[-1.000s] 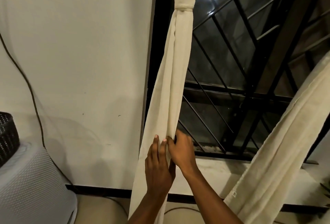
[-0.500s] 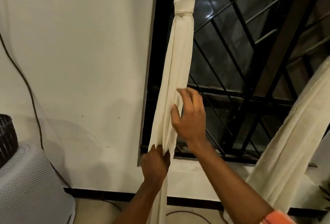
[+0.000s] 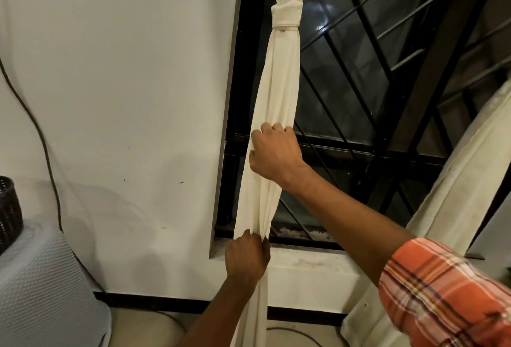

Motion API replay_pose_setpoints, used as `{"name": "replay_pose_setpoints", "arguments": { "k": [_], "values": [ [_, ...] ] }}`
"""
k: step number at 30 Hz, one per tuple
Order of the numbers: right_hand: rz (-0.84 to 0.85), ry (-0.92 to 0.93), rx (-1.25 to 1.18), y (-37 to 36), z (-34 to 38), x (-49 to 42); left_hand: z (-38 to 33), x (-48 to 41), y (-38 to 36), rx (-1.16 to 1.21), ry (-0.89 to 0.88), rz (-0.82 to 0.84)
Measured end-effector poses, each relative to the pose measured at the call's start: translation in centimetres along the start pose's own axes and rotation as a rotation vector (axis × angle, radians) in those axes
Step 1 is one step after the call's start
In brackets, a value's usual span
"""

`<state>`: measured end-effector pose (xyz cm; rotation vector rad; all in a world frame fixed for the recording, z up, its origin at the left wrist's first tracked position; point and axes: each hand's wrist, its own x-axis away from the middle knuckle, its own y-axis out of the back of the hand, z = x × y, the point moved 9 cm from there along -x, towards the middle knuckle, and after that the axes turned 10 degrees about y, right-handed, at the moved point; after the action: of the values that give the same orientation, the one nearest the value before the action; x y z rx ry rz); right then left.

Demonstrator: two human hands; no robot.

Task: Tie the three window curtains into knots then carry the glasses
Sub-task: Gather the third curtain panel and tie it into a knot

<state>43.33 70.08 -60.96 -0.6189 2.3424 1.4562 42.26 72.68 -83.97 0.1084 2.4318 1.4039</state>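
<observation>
Home room, night: white painted wall (image 3: 124,83), dark-framed window with black metal grille (image 3: 359,75), cream curtains (image 3: 279,103), trailing cable (image 3: 41,136), woven basket (image 3: 8,211) on white plastic unit (image 3: 47,285).

The right hand (image 3: 275,154) has climbed the curtain (image 3: 279,92) from beside the left hand (image 3: 247,259) and now closes around the gathered cloth well above it. The left hand has turned from flat against the cloth to a pinching fist.

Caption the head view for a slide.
Both hands grip the cream curtain below its tie: right hand higher, left hand lower, beside the barred window.
</observation>
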Motion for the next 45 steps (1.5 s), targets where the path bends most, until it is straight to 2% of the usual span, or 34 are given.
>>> {"name": "replay_pose_setpoints", "arguments": {
  "k": [4,7,9,13,15,17,21,26,28,30,32,35,39,41,43,45],
  "values": [
    [-0.352,-0.166,0.061,3.6,-2.5,-0.4,-0.2,0.3,-0.1,-0.064,-0.020,0.000],
    [-0.439,-0.280,0.049,5.9,-5.1,-1.3,0.0,0.6,-0.5,-0.065,-0.024,0.007],
    [-0.404,-0.262,0.045,6.5,-5.2,-2.0,-0.3,0.8,-0.6,-0.070,-0.033,0.001],
    [-0.227,0.075,0.009,4.7,-1.6,-3.1,-0.8,0.6,-0.6,-0.055,-0.050,0.002],
    [-0.111,0.159,-0.061,3.3,-0.4,-3.2,-1.1,0.6,-0.5,-0.048,-0.056,0.002],
    [-0.046,0.124,-0.114,2.0,-0.7,-3.3,-1.1,0.5,-0.5,-0.060,-0.055,0.001],
    [-0.086,-0.023,-0.125,1.2,-2.7,-2.6,-0.8,0.2,-0.7,-0.088,-0.047,0.001],
    [0.007,-0.114,-0.176,-2.7,-1.5,-0.2,-1.2,0.3,-0.8,-0.067,-0.048,0.000],
    [0.134,-0.111,-0.201,-7.1,1.2,2.7,-0.9,0.3,-1.0,-0.028,-0.032,0.001],
    [0.307,-0.070,-0.225,-11.5,4.7,6.4,-0.3,0.2,-2.8,0.005,-0.031,0.085],
    [0.390,-0.045,-0.246,-13.5,6.5,8.4,0.5,0.3,-3.7,0.034,0.007,0.184],
    [0.301,-0.057,-0.269,-12.6,5.6,7.5,1.1,-0.3,-3.8,0.081,0.021,0.206],
    [-0.118,-0.169,-0.149,-7.6,2.8,5.8,0.3,0.0,-1.9,0.085,0.026,0.058],
    [-0.213,-0.195,-0.129,-6.3,2.4,5.7,0.2,0.4,-2.2,0.103,0.029,0.044],
    [-0.126,-0.185,-0.205,-7.7,2.5,6.1,0.2,0.5,-2.9,0.105,0.025,0.043],
    [0.087,-0.154,-0.278,-10.8,3.5,7.3,0.0,0.6,-3.4,0.075,-0.012,0.033]
  ]
}}
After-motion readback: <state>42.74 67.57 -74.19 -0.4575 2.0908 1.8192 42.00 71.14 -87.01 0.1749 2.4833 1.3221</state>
